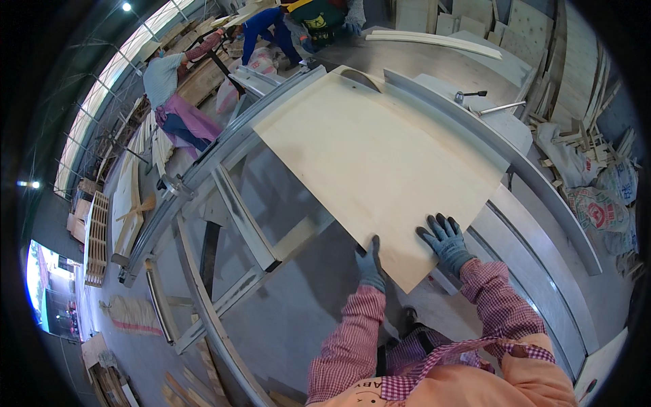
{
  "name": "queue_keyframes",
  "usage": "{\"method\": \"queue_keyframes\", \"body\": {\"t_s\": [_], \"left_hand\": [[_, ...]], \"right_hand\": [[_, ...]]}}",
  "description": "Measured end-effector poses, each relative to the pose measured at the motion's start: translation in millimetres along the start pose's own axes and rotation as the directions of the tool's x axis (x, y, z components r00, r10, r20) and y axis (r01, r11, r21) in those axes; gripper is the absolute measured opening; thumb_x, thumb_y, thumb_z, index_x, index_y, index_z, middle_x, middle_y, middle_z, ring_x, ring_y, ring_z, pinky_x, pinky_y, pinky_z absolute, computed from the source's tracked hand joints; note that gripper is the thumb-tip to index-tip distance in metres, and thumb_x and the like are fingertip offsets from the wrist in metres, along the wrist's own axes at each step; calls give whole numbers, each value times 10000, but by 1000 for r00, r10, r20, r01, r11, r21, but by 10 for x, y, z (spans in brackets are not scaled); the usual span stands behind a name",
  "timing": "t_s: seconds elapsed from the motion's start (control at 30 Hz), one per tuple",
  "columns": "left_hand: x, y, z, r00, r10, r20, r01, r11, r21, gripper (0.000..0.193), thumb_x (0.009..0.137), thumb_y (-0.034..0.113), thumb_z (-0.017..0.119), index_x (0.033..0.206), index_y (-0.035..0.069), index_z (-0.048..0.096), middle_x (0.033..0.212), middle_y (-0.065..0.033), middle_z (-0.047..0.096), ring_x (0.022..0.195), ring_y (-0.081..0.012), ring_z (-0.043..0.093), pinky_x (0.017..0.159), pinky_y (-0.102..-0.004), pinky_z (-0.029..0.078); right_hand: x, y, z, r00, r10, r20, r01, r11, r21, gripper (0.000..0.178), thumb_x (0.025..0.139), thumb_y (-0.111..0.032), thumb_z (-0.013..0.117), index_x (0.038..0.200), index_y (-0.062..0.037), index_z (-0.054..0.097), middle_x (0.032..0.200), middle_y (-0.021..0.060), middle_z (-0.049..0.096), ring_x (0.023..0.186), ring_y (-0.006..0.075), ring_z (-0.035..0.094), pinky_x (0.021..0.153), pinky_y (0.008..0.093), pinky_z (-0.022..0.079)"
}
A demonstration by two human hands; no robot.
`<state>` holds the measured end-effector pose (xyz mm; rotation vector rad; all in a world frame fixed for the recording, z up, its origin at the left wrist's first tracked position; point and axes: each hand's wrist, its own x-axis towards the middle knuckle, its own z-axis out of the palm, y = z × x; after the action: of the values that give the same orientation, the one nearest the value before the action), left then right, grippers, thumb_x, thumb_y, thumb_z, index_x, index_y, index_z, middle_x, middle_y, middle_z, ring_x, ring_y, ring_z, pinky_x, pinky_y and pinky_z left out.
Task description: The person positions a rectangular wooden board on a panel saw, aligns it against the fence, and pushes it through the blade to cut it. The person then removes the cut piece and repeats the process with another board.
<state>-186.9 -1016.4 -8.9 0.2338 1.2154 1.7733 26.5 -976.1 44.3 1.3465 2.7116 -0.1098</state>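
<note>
A pale plywood sheet (386, 169) lies flat across a sliding table saw, its near corner hanging past the table toward me. My left hand (371, 264), in a grey-blue glove with dark fingertips, grips the sheet's near left edge. Its thumb rests on top and the fingers are hidden underneath. My right hand (447, 245), gloved alike, lies flat on the sheet near its right edge with fingers spread. At the sheet's far end the round saw blade (361, 80) stands up. A long metal fence (498, 139) runs along the sheet's right side.
The saw's open metal frame (244, 217) extends to the left. Long pale strips (434, 43) lie on the far metal tabletop. Two people work at the far left, one in a pink apron (186, 122). Stuffed sacks (603, 207) and leaning boards (529, 37) stand at right.
</note>
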Motion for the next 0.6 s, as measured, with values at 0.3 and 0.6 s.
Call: {"method": "queue_keyframes", "body": {"t_s": [0.3,0.6], "left_hand": [[-241,-920,-421,904,-412,118,420,906,-57,654,870,333,715,1394,63,433,1329,-96,531,1105,-246,584,826,-383,544],[-464,-630,-262,915,-402,15,403,914,-39,603,838,421,727,1309,112,511,1184,-77,636,911,-252,669,643,-387,573]], "right_hand": [[32,23,142,996,-32,-86,28,999,-45,953,696,-227,719,1512,-295,232,1593,140,157,1471,338,132,1183,520,40],[-55,-71,-63,999,-3,48,2,1000,5,918,723,-245,690,1511,-313,224,1603,138,132,1478,332,117,1179,531,26]]}}
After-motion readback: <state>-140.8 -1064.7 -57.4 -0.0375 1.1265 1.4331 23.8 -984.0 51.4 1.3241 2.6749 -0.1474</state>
